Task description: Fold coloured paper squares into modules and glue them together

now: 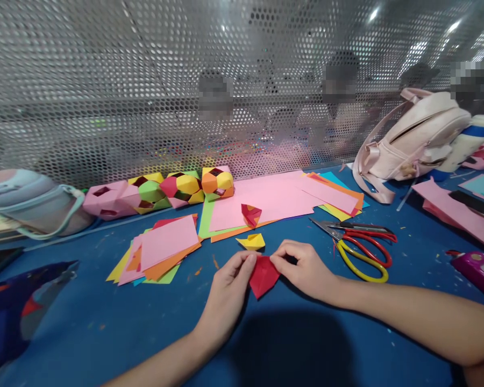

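Note:
A small folded piece of red paper (263, 279) is held between both hands, its pointed end toward me. My left hand (234, 277) pinches its upper left edge, and my right hand (298, 267) grips the upper right corner between thumb and fingers. Just beyond them lies a folded yellow paper piece (253, 242). Farther back, a folded red paper piece (250, 215) rests on a large pink sheet (262, 193). Scissors (363, 263) with red and yellow handles lie right of my right hand, beside a red-handled cutting tool (371, 232).
Left sits a stack of coloured paper squares (169, 244). Folded paper balls (181, 187) line the back by a perforated metal panel (145, 70). A glue gun (16, 306) is at the left, a pale backpack (419, 134) and a purple tool (476, 271) at the right.

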A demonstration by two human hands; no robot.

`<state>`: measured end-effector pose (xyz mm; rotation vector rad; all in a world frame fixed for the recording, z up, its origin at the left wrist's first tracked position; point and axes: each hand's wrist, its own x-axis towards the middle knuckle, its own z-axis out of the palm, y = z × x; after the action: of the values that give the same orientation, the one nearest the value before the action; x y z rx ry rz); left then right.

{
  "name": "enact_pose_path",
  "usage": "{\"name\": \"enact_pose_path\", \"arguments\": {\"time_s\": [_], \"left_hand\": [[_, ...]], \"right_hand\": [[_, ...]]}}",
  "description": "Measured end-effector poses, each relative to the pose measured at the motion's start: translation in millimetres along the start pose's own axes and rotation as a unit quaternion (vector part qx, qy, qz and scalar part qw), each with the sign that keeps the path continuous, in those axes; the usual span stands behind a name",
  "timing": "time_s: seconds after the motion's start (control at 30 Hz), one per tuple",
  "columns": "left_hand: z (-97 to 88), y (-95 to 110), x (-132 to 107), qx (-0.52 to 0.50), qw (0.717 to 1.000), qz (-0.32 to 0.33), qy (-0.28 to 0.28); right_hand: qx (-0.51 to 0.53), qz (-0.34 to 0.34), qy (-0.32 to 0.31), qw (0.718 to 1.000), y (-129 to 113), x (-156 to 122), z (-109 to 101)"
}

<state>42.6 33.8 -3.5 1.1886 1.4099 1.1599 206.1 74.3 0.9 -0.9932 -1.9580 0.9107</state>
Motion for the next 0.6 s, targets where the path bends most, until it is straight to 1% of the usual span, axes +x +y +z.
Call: {"name": "enact_pose_path", "arguments": {"time_s": [0.13,0.3,0.4,0.5,0.6], "left_hand": [[0.2,1.2,0.0,-0.010,1.000,0.001,-0.004],[-0.6,2.9,1.0,0.051,0.998,0.021,-0.012],[-1.3,2.0,1.5,0.059,0.998,0.034,-0.005],[-1.4,1.9,1.4,0.054,0.998,0.027,-0.004],[-2.0,2.6,0.5,0.044,0.999,0.018,-0.011]], "right_hand": [[-0.020,-0.021,0.015,0.999,4.7,0.0,2.8],[-0.033,-0.072,0.005,0.997,4.4,-1.2,0.9],[-0.043,-0.075,0.003,0.996,2.9,-1.2,-2.4],[-0.056,-0.073,0.012,0.996,2.8,0.3,-5.7],[-0.053,-0.086,0.006,0.995,2.8,2.7,-9.1]]}}
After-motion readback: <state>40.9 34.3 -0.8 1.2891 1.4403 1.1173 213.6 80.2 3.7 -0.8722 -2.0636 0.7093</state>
